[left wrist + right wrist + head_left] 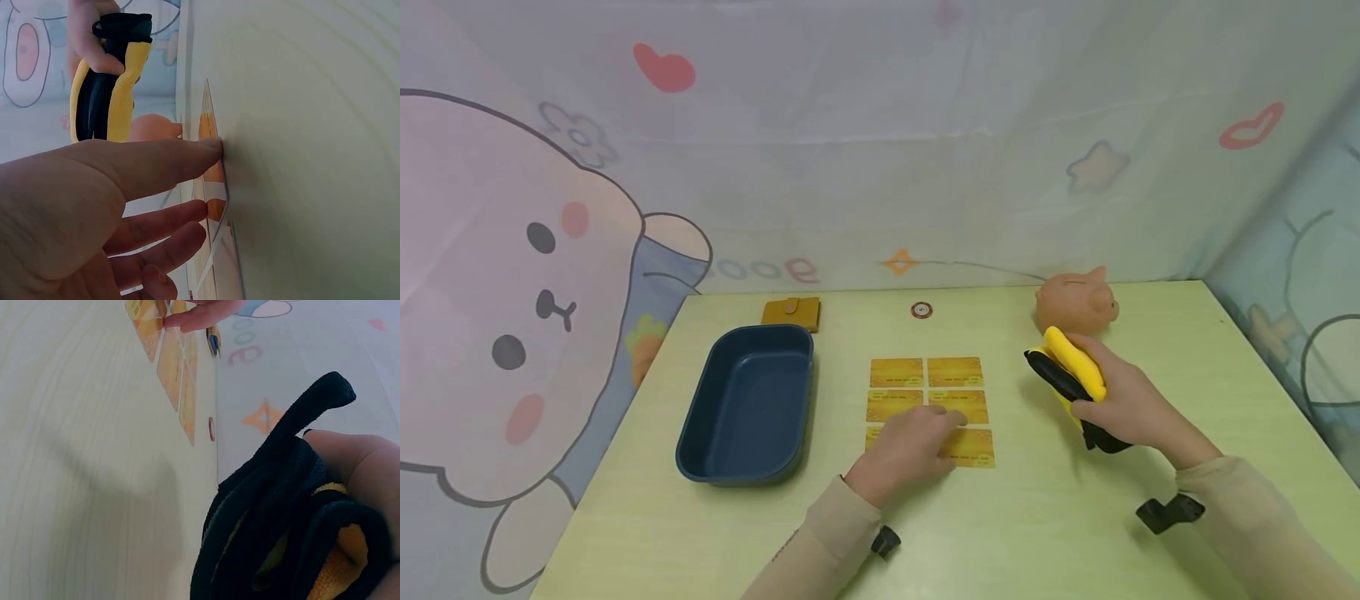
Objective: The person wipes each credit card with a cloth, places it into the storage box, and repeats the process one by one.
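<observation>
Several gold cards [956, 372] lie flat in two columns on the table. My left hand [913, 446] is over the lower rows, partly hiding some of them. In the left wrist view, its thumb [187, 156] touches the edge of a gold card [208, 125], and the other fingers lie loosely bent by the cards. My right hand [1123, 396] grips a folded yellow-and-black cloth [1078, 367] above the table, right of the cards. Up close in the right wrist view, the dark fabric [262, 506] is folded in layers, with a strap sticking out and yellow fleece inside.
A dark blue tub [745, 408] stands left of the cards, with a tan wallet [792, 312] behind it. A red-and-white round chip [921, 310] lies near the back edge. The piggy bank [1071, 302] sits behind my right hand. A printed curtain [880, 167] hangs behind the table.
</observation>
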The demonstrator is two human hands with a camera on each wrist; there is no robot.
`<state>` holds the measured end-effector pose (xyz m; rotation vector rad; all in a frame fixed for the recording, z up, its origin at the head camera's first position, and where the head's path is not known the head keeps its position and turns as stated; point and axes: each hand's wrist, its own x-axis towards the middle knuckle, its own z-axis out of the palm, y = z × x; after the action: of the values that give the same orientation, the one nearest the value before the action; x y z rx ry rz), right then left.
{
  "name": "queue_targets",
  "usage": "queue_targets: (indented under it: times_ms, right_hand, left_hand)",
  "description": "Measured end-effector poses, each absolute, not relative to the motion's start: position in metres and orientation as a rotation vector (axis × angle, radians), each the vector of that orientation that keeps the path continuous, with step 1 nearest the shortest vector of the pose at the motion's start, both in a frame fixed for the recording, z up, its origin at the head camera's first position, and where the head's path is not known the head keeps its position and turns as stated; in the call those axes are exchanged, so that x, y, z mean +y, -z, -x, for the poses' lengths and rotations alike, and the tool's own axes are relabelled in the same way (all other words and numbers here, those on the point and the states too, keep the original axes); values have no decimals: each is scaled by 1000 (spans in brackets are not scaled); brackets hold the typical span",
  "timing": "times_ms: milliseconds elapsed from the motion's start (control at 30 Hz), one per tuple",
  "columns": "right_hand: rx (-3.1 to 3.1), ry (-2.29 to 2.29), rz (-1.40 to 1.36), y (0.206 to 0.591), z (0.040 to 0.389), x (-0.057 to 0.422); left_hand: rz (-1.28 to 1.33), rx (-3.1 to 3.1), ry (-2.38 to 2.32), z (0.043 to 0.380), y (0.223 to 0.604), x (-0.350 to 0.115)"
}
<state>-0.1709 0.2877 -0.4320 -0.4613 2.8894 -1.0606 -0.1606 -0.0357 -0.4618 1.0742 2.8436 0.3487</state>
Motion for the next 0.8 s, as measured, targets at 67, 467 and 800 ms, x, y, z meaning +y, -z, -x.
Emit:
queue_targets:
  times_ms: [67,467,800]
  right_hand:
    - [2891,1062,469,431,171,286]
    - [2871,1107,477,428,173,279]
    - [2878,1117,497,426,174,274]
  left_hand:
    - [-1059,2834,-357,161,462,-35]
    - [-983,2764,-423,162,462,-31]
    - [-954,2757,-387,164,461,-30]
